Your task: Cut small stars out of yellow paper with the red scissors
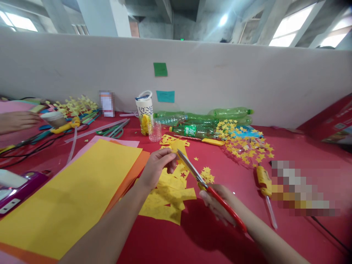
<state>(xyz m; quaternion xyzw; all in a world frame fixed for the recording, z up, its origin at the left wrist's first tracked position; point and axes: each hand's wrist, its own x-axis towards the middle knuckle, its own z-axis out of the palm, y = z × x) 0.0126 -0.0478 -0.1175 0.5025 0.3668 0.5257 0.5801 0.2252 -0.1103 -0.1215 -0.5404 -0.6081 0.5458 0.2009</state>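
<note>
My left hand pinches a small piece of yellow paper above the middle of the table. Red-handled scissors are gripped in my right hand, their blades pointing up and left with the tips at the paper. Under my hands lie yellow paper scraps, some with star-shaped holes. A small pile of cut yellow stars sits just right of the blades, and one loose star lies a little above it.
Large yellow sheets cover the left side. Green plastic bottles lie along the white partition. A cluster of stars and a yellow glue gun are at right. Another person's hand is at far left, near another glue gun.
</note>
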